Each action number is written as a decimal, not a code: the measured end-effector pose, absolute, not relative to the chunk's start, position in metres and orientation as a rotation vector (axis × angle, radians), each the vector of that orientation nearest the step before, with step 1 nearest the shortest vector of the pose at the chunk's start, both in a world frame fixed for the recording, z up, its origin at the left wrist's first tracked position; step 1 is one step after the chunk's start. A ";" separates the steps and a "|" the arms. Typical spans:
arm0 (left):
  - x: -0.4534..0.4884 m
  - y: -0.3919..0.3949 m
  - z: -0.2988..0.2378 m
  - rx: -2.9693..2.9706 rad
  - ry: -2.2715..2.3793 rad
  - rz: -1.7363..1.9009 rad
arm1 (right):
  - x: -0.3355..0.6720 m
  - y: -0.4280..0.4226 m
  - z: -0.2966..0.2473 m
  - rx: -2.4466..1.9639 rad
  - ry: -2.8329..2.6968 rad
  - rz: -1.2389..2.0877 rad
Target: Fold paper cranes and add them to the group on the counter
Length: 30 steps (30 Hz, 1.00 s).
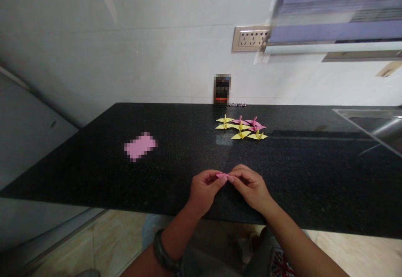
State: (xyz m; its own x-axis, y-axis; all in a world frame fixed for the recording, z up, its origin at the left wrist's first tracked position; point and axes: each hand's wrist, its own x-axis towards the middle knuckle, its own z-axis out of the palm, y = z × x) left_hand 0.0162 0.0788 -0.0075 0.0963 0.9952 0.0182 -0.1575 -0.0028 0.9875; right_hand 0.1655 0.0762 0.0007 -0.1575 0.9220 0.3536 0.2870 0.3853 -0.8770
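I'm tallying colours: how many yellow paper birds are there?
5 yellow birds: two at left, one behind the other; one mid-group; two in front. Overlap may hide others.

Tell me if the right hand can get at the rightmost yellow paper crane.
Probably yes: nothing visible stands between the right hand and the rightmost yellow paper crane, though that hand is pinching pink folded paper.

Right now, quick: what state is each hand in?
Left hand: closed, pinching the small pink folded paper.
Right hand: closed, pinching the same paper at its right end.
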 end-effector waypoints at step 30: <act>0.013 0.079 -0.006 1.065 0.969 1.214 | 0.166 0.076 -0.003 -0.983 -1.669 1.013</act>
State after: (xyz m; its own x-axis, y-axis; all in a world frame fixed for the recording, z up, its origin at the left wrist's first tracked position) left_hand 0.0135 0.0793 -0.0065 0.1109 0.9937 -0.0133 -0.2333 0.0391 0.9716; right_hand 0.1664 0.0758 -0.0030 -0.2583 0.9201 0.2945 0.1632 0.3420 -0.9254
